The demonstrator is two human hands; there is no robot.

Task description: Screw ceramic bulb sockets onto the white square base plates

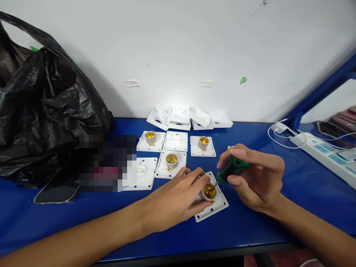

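The left hand (175,196) grips a lamp socket (209,192) from its left side, thumb below and fingers above. The socket stands on a square white base plate (219,205), which lies at an angle on the blue table (250,230), near its front edge. The right hand (260,181) closes around the green and black handle of a screwdriver (236,168). The shaft slopes down to the left into the socket's open cup. The cup has a brass-coloured lining with metal parts at the bottom; the exact contact of the tip cannot be determined.

Three further socket units lie behind the hands: rear left unit (150,138), rear right unit (204,142) and middle unit (171,160). Each cup has a brass-coloured lining; metal contacts are visible inside the middle one. A plate without a cup (176,140) lies between the rear units.

Shallow white boxes (179,113) overlap along the wall. At left stands a black plastic bag (52,96); its contents are hidden. A phone (59,185) lies in front of it, partly covered by a pixelated patch.
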